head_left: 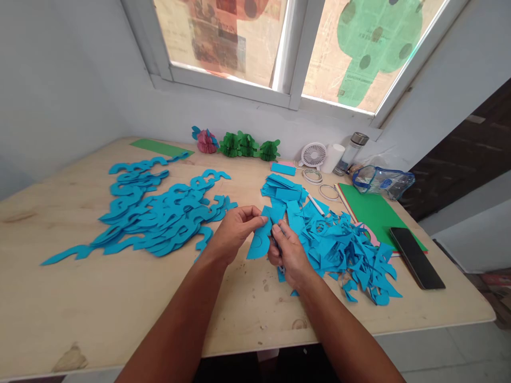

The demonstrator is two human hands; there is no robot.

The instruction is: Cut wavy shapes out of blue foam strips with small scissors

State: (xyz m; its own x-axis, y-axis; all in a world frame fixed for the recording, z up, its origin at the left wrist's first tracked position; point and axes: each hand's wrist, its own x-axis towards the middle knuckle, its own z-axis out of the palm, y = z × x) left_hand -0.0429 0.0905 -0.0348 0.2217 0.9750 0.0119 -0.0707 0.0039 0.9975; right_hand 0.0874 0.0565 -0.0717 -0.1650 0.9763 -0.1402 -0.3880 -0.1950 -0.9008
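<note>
Between finger and thumb of my left hand is a piece of blue paper, its edge cut in a curve and a drawn line showing on it. My right hand is closed around a pair of scissors, mostly hidden by the fingers, with the blades at the paper's right edge. Wavy blue paper cutouts lie in a loose heap left of my hands. On the right, close by my right hand, is a pile of blue paper scraps. Folded blue paper strips lie just beyond my hands.
A black phone rests partly on green sheets at the right. Along the wall stand green paper ornaments, a small fan, a white roll and a bottle. A clear pouch sits nearby.
</note>
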